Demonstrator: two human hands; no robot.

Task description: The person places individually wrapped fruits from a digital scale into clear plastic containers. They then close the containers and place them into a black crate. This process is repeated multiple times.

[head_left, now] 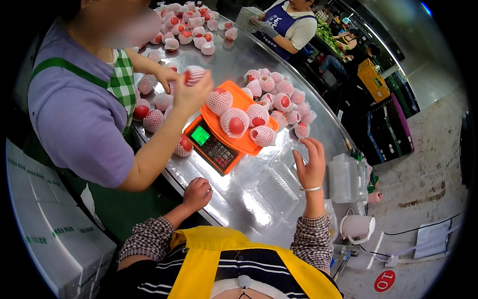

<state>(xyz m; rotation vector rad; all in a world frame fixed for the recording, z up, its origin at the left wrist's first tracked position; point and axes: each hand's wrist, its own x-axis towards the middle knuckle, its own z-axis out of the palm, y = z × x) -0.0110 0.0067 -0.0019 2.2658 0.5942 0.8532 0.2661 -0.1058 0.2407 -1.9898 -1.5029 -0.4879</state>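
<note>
My left hand (197, 194) rests at the metal table's near edge, fingers curled with nothing visible in them. My right hand (308, 164) is raised, empty and fingers apart, beside a clear plastic container (269, 184). Ahead of my hands, an orange scale (214, 152) with a green display bears an orange tray (239, 94) holding several red fruits in pink-white foam nets (235, 124). More netted fruits (284, 99) lie heaped right of the tray and behind the co-worker's arms. At left, a co-worker's hand (194, 94) lifts a netted fruit, blurred, beside the tray.
A co-worker in purple (84, 139) stands close at left, near stacked white boxes (55, 224). At right are stacked clear containers (343, 177) and a beige kettle (356, 226). Beyond the table (239, 55) are another worker (289, 30), dark crates (383, 134) and a yellow crate (371, 79).
</note>
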